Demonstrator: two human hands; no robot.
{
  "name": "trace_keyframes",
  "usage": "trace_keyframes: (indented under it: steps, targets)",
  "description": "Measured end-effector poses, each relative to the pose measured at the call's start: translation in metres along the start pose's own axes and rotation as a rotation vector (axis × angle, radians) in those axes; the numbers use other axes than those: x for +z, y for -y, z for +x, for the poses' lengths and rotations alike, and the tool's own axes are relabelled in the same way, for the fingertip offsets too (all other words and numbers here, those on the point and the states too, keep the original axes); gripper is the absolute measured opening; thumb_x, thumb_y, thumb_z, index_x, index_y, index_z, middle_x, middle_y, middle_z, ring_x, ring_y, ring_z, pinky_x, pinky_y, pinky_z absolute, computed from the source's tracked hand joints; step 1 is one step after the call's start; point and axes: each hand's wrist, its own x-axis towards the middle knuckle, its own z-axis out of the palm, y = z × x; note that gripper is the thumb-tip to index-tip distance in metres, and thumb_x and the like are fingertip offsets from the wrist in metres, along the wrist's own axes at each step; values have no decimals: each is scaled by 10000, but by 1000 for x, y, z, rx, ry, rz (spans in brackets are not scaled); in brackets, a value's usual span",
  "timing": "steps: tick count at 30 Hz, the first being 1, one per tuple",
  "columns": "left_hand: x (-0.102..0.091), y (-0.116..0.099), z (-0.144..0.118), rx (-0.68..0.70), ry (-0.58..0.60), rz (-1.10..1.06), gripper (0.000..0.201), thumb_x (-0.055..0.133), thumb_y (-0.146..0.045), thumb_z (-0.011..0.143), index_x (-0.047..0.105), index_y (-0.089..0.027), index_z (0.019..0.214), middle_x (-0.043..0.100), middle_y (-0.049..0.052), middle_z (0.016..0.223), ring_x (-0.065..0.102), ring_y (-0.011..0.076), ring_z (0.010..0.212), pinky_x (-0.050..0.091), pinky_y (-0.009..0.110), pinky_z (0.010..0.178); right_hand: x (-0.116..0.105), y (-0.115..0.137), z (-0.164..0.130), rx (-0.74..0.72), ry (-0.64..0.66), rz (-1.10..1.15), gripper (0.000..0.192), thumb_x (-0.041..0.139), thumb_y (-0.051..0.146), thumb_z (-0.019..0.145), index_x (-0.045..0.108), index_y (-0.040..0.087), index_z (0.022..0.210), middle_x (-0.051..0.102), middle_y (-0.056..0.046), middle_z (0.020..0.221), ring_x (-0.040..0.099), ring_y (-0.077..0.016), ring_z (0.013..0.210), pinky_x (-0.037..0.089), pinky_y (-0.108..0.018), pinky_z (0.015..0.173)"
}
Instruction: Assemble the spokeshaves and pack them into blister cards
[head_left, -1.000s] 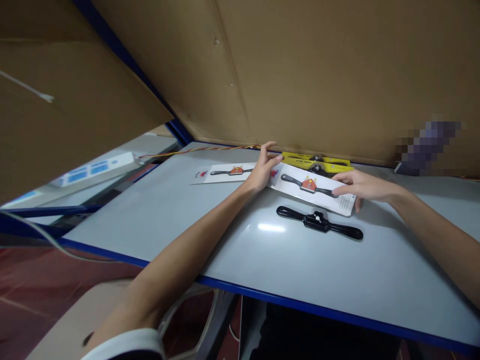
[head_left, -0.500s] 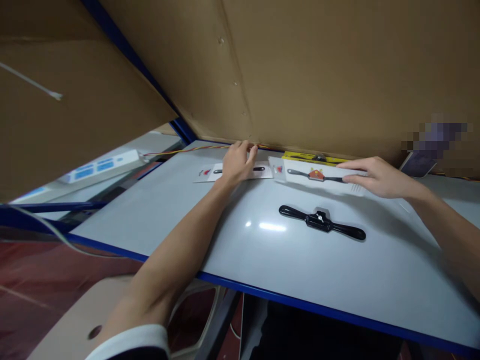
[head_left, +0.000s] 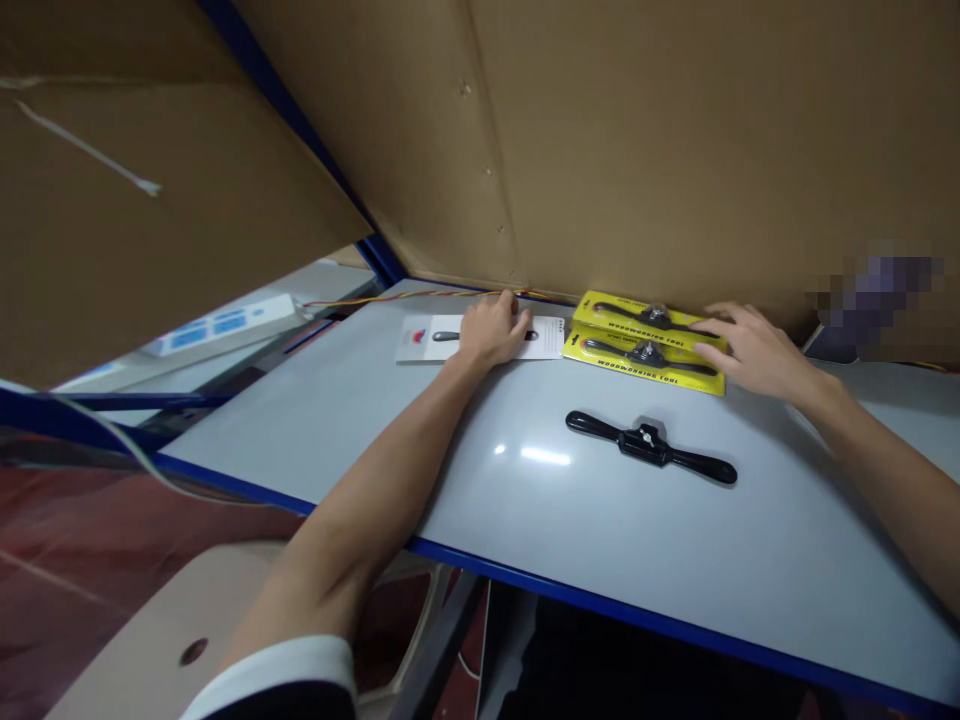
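My left hand (head_left: pixel 491 330) lies palm down on a white printed card (head_left: pixel 420 338) at the back of the grey table (head_left: pixel 525 530). To the right, my right hand (head_left: pixel 750 350) rests with fingers spread on the right end of two yellow blister packs (head_left: pixel 637 340) marked "woodworking tool", which lie side by side against the cardboard wall. Each pack holds a black tool. A loose black spokeshave (head_left: pixel 649 445) lies on the table in front of the packs, apart from both hands.
Brown cardboard panels (head_left: pixel 637 140) wall in the table at the back and left. A twisted red and yellow wire (head_left: pixel 390 297) runs along the back edge. A white power strip (head_left: pixel 217 325) lies beyond the left edge. A beige chair (head_left: pixel 135 650) stands below the blue-edged table front.
The white card that my right hand held over the yellow packs is gone from there, and the packs now show. My left hand moved left onto the white card.
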Motion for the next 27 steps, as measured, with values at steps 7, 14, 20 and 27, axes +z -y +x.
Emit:
trace_keyframes:
  steps: [7, 14, 20, 27]
  targets:
    - [-23, -5, -2, 161, 13, 82, 392, 479, -460, 976, 736, -171, 1042, 710, 196, 1205, 615, 385, 1185, 468, 485, 991, -60, 0, -36, 314, 47, -119, 373, 557, 566, 952, 698, 224, 905, 640, -39, 630, 571, -226, 616, 421, -394, 716]
    - [-67, -70, -37, 607, 574, -202, 488, 699, -657, 839, 759, -199, 995, 770, 80, 967, 670, 228, 830, 460, 327, 740, -46, -91, -134, 486, 254, -241, 626, 628, 847, 791, 735, 252, 951, 638, -96, 610, 651, -372, 621, 453, -486, 614]
    - [-68, -100, -65, 704, 819, -148, 446, 767, -619, 783, 767, -227, 997, 762, 79, 1020, 651, 208, 828, 444, 315, 715, -57, -74, -144, 453, 194, -229, 663, 587, 868, 778, 740, 256, 982, 711, -181, 915, 693, -537, 918, 519, -655, 711]
    - [-64, -48, -20, 477, 362, -348, 408, 471, -506, 980, 693, -174, 892, 722, 84, 875, 645, 220, 813, 477, 342, 753, -47, 58, -99, 204, 111, 89, 663, 593, 732, 897, 672, 167, 1234, 766, -201, 1181, 738, -401, 966, 592, -560, 852]
